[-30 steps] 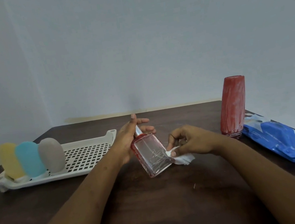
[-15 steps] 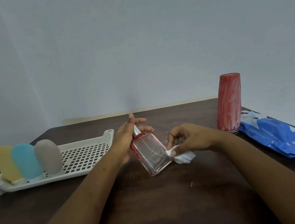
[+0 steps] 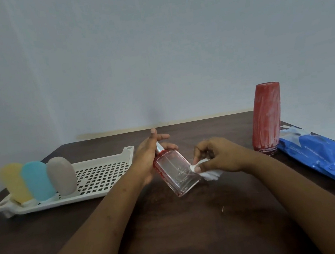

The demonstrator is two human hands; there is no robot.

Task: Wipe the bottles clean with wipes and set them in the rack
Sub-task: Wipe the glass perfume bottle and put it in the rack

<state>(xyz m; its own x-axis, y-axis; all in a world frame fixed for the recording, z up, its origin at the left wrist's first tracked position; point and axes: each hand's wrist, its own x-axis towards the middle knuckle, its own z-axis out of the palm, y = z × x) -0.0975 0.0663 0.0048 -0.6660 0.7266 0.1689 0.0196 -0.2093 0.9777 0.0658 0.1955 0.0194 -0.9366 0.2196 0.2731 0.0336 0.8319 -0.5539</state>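
The left hand [image 3: 149, 163] grips a clear rectangular glass bottle with red edges and a silver neck [image 3: 176, 173], held tilted over the dark wooden table [image 3: 175, 231]. The right hand [image 3: 219, 158] pinches a crumpled white wipe [image 3: 210, 175] against the bottle's lower right side. Thin scratchy marks cross the bottle's face, none of them legible. At left, a white perforated plastic rack [image 3: 101, 177] holds a yellow soft bottle [image 3: 14, 183], a pale blue soft bottle [image 3: 37, 180] and a grey soft bottle [image 3: 61, 175] side by side, caps down. At right stands a tall red bottle smeared with white [image 3: 266, 119], just beside a blue pack of wipes [image 3: 324, 156] — its white print too small to read
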